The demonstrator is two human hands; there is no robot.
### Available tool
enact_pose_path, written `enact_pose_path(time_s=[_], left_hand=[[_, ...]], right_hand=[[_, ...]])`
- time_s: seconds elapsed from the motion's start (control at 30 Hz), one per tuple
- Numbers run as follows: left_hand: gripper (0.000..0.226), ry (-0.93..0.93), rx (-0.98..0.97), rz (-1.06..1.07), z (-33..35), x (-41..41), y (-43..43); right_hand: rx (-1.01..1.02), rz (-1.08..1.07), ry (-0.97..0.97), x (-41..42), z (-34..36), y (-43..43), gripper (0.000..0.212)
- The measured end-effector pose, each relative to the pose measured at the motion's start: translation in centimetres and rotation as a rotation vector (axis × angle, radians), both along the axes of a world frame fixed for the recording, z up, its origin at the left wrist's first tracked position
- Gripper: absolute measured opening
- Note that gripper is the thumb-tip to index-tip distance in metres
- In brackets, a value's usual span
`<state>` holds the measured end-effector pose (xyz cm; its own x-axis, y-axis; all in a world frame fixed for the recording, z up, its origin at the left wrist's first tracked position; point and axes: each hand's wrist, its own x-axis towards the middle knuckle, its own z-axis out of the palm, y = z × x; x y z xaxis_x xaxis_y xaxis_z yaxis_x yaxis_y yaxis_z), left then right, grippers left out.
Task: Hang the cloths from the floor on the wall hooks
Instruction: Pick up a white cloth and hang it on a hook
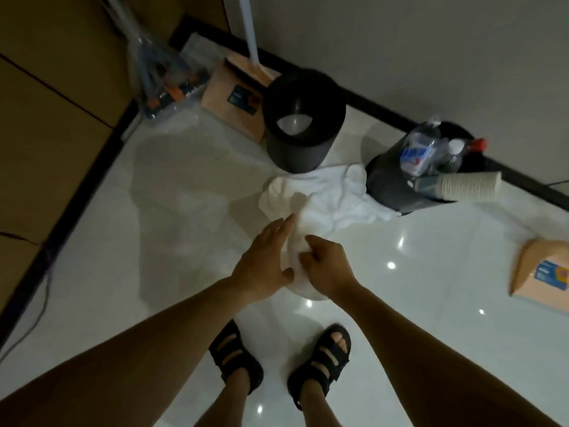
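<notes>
While left (261, 266) touches, right (326, 265) pinches cloth (332, 195).

Left sandal (235, 359): black, chunky, broad straps across the foot with gaps between them.
Right sandal (323, 362): black, matching, open front with toes showing.
Left forearm (172, 328): bare as far as the view reaches.
Right forearm (409, 328): bare likewise.
Left hand (261, 266): bare.
Right hand (326, 266): bare.
Ankles (312, 399): bare above the sandals.
</notes>
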<state>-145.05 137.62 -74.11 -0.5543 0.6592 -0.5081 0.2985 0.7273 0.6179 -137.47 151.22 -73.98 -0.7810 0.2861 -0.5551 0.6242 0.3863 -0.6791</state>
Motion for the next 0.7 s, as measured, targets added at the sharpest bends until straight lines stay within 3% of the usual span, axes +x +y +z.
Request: enact_pose_path(time_s=[0.07,0.17,0.2,0.27,0.33,0.43,0.57,0.7], left_hand=[[0.098,0.116,0.103,-0.110,6.4,-2.7,-0.2],[0.072,0.148,0.229,-0.224,15.5,-6.1,-1.1],[0.068,0.150,0.243,-0.238,18.3,-7.0,-1.5],[0.055,0.103,0.223,-0.211,23.7,-8.3,-2.7],[0.027,0.052,0.180,-0.162,28.8,-9.0,-4.2],[0.032,0.081,0.211,-0.100,34.7,-9.6,-7.1],[0.058,0.109,0.067,0.031,40.6,-9.9,-12.8],[0.034,0.222,-0.030,0.171,46.4,-9.3,-19.9]], right_hand=[[-0.057,0.121,0.031,-2.3,7.4,0.5,0.017],[-0.043,0.312,0.029,-5.3,17.8,1.3,0.019],[-0.012,0.390,0.031,-6.1,20.9,1.5,0.008],[0.097,0.513,0.050,-7.7,27.1,1.4,0.021],[0.134,0.533,0.075,-9.0,32.4,0.9,0.026],[0.211,0.611,0.040,-10.6,39.3,0.1,0.025],[0.343,0.764,0.062,-12.5,45.4,-0.2,0.014],[0.512,0.808,0.222,-14.2,49.2,-0.7,0.023]])
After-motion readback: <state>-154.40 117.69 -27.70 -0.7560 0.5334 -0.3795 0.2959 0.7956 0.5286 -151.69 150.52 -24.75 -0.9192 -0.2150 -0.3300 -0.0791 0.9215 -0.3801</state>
